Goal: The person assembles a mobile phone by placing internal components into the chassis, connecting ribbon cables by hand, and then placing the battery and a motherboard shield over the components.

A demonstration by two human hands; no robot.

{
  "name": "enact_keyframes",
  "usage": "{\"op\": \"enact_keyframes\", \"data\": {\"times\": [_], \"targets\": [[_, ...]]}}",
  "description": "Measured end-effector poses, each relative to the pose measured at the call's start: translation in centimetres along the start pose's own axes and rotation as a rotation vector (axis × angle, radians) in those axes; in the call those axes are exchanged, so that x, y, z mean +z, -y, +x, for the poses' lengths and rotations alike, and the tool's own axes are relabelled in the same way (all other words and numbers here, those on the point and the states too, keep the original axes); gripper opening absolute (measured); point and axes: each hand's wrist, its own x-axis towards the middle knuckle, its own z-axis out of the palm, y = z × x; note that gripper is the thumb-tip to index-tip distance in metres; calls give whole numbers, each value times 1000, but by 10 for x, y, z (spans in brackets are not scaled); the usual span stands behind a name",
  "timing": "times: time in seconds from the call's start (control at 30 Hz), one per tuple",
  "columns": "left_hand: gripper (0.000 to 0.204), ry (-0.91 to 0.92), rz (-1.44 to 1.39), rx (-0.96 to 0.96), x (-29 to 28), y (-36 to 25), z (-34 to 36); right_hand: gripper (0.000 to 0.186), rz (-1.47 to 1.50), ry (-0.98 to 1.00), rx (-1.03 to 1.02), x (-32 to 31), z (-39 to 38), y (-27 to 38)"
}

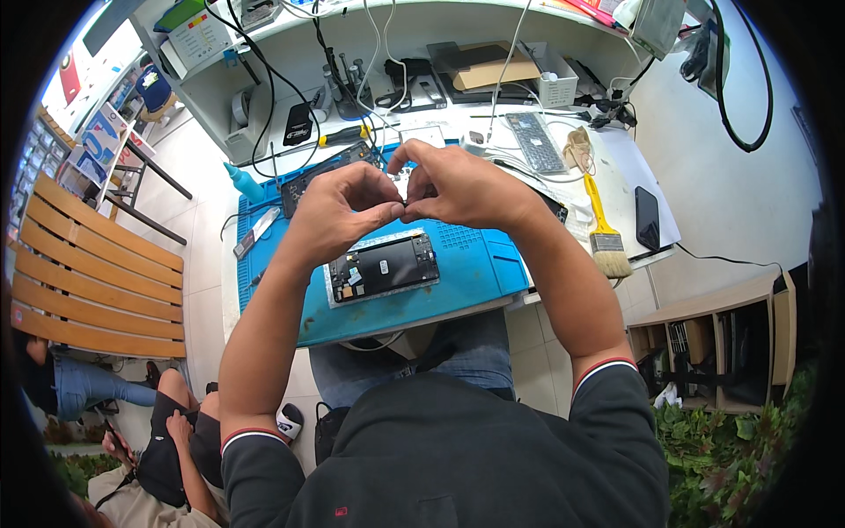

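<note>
Two hands meet above the blue mat (475,255): our left hand (339,211) and right hand (462,187) pinch a tiny part (404,201) between fingertips, too small to identify. Below, an opened phone (385,267) lies on the mat; a brush (604,231) rests on the surface (616,158) to the right.

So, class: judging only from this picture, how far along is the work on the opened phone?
Done: the opened phone lies on the blue mat with its insides exposed. In hand: the left hand and right hand meet fingertip to fingertip above it, pinching something too small to identify. Left: the phone is not closed up; the yellow-handled screwdriver and brush lie aside.
</note>
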Motion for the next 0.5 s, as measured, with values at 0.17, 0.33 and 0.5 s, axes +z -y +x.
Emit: {"op": "enact_keyframes", "data": {"times": [0.17,0.33,0.5], "targets": [[18,126,-122,-20,-1,2,7,54,-85,110,-36,-4,-1,-3],[26,-32,-179,-86,0,15,3,36,-302,-704,-446,20,-27,-15],[38,-168,-477,-201,9,29,-3,20,318,-758,-68,66,-55,-35]]}}
